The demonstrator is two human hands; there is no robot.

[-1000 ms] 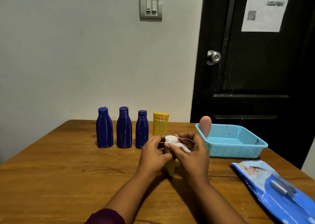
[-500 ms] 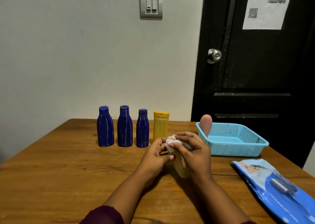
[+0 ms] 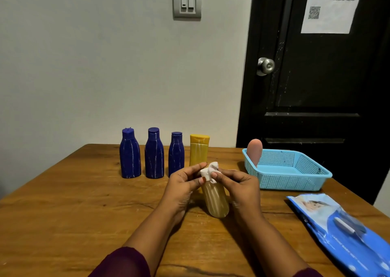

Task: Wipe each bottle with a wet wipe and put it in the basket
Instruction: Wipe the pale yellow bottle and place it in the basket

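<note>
A pale yellow bottle point(image 3: 215, 198) with a white cap is held tilted above the table, its base toward me. My left hand point(image 3: 182, 189) grips its neck from the left. My right hand point(image 3: 240, 187) pinches a white wet wipe point(image 3: 213, 169) against the cap. Three blue bottles point(image 3: 154, 153) and a yellow bottle point(image 3: 198, 149) stand in a row behind my hands. A light blue basket point(image 3: 295, 179) sits at the right with a pink bottle point(image 3: 254, 152) leaning in its left corner.
A blue wet wipe pack point(image 3: 341, 230) lies on the wooden table point(image 3: 63, 213) at the near right. A black door point(image 3: 316, 86) with a knob stands behind the basket. A grey wall with a light switch is behind the row.
The bottle has tilted further, its base swinging toward me. The wipe has moved over the cap. My view has shifted slightly.
</note>
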